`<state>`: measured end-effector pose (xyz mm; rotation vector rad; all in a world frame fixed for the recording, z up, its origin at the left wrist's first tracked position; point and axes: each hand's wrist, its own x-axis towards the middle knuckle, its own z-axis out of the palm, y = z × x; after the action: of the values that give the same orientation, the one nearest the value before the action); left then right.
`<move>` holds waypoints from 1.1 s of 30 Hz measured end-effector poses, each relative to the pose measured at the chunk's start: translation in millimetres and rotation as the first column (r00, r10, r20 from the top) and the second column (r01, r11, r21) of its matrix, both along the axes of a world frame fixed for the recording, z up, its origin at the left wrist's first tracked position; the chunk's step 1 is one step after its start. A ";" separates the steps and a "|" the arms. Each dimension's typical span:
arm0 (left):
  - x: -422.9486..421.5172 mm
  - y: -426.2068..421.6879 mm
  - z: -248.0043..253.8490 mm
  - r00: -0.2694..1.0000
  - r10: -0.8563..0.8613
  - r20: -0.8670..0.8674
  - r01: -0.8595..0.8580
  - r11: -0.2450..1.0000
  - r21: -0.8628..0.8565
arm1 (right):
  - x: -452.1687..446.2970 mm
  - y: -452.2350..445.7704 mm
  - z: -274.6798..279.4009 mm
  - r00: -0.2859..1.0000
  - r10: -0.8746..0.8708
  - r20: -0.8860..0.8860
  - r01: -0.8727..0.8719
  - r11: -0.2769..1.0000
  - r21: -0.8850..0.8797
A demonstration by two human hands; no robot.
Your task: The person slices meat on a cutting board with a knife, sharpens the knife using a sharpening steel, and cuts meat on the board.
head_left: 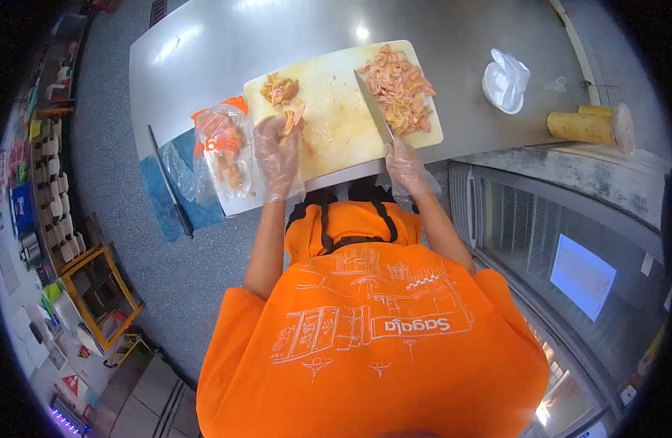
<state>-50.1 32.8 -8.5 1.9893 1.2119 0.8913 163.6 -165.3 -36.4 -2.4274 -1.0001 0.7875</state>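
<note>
Meat [298,113] pinched in the left fingers [266,131] looks soft and slippery, best held by its edge, while the right fingers [397,150] wrap the stiff-looking knife [375,108] at its handle end.

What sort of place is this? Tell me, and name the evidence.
Probably a commercial kitchen: a broad, shiny metal worktop, a white rectangular cutting board bearing pinkish sliced meat, and a plastic-gloved right hand holding a long steel knife.
</note>
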 end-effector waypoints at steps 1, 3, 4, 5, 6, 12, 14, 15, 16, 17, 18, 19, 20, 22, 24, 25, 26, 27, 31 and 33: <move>-1.1 4.9 -11.0 0.988 -0.032 0.154 0.051 0.991 -0.120 | -2.5 -0.6 1.3 1.000 -0.012 -0.013 0.012 1.000 0.008; -9.8 2.0 -17.3 0.992 -0.121 -0.039 0.126 0.974 0.190 | -10.3 -3.4 3.7 0.998 -0.037 -0.045 0.038 0.999 0.019; -13.2 -2.2 -12.3 0.980 -0.141 -0.144 0.182 0.926 0.330 | -13.4 -4.4 5.0 0.998 -0.042 -0.046 0.044 0.998 0.040; -19.0 -7.4 -13.5 0.975 -0.101 -0.196 0.162 0.931 0.328 | -15.1 -4.0 6.4 0.998 -0.049 -0.045 0.052 0.997 0.063; -27.4 -13.2 -21.0 0.967 -0.063 -0.247 0.145 0.934 0.328 | -15.1 -2.5 7.6 0.997 -0.058 -0.044 0.062 0.994 0.087; -41.1 -9.3 -17.4 0.987 0.096 -0.131 -0.108 0.991 -0.083 | -13.9 1.3 23.1 0.997 0.036 -0.065 -0.033 0.999 0.035; -27.5 -8.2 2.5 0.962 -0.028 -0.273 0.017 0.999 -0.043 | -16.5 5.0 29.4 0.995 0.063 -0.077 -0.062 0.998 0.011; -19.8 -0.2 -0.5 0.926 -0.132 -0.354 0.123 0.991 -0.048 | -18.3 7.0 31.0 0.994 0.077 -0.083 -0.078 0.997 -0.001; -14.0 5.9 -5.1 0.872 -0.232 -0.431 0.228 0.972 -0.063 | -21.2 9.0 31.0 0.991 0.115 -0.074 -0.113 0.993 0.031; -9.4 6.3 -9.5 0.872 -0.283 -0.399 0.282 0.957 -0.062 | -25.1 11.0 30.5 0.986 0.152 -0.064 -0.148 0.987 0.062; -4.6 4.7 -14.7 0.869 -0.334 -0.365 0.336 0.940 -0.058 | -28.9 13.8 31.6 0.981 0.187 -0.053 -0.182 0.979 0.094; -2.2 4.5 -18.9 0.860 -0.386 -0.332 0.393 0.918 -0.050 | -33.0 17.0 32.8 0.967 0.250 -0.050 -0.245 0.965 0.088; -5.5 1.5 -22.1 0.864 -0.399 -0.308 0.420 0.907 0.003 | -38.4 18.8 34.0 0.950 0.309 -0.050 -0.304 0.949 0.082; -12.2 -7.5 -18.7 0.861 -0.438 -0.259 0.477 0.872 0.110 | -41.7 18.1 29.5 0.921 0.391 0.006 -0.390 0.919 0.060; -19.2 -8.1 -15.8 0.825 -0.433 -0.363 0.505 0.854 0.128 | -42.5 9.2 17.7 0.888 0.445 0.116 -0.449 0.893 0.012; -21.0 -8.0 -14.6 0.807 -0.424 -0.412 0.516 0.845 0.139 | -42.5 7.2 15.1 0.915 0.383 0.127 -0.387 0.922 0.006; -21.9 -8.4 -13.4 0.812 -0.399 -0.427 0.500 0.853 0.153 | -41.7 7.7 12.4 0.935 0.326 0.142 -0.330 0.944 0.003; -24.6 -10.0 -6.8 0.814 -0.375 -0.445 0.484 0.860 0.162 | -44.5 8.6 14.7 0.952 0.268 0.152 -0.271 0.963 0.000; -26.9 -18.2 -21.1 0.772 -0.455 -0.444 0.554 0.824 0.118 | -60.0 16.4 19.5 0.857 0.440 0.267 -0.478 0.874 0.094; -27.7 -26.4 -26.3 0.761 -0.478 -0.438 0.569 0.816 0.099 | -63.6 20.7 15.0 0.777 0.573 0.260 -0.592 0.806 -0.010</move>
<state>-77.8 6.5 -34.8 2.6038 0.6718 0.3514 99.9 -144.6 -21.4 -2.1904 -1.9081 0.6090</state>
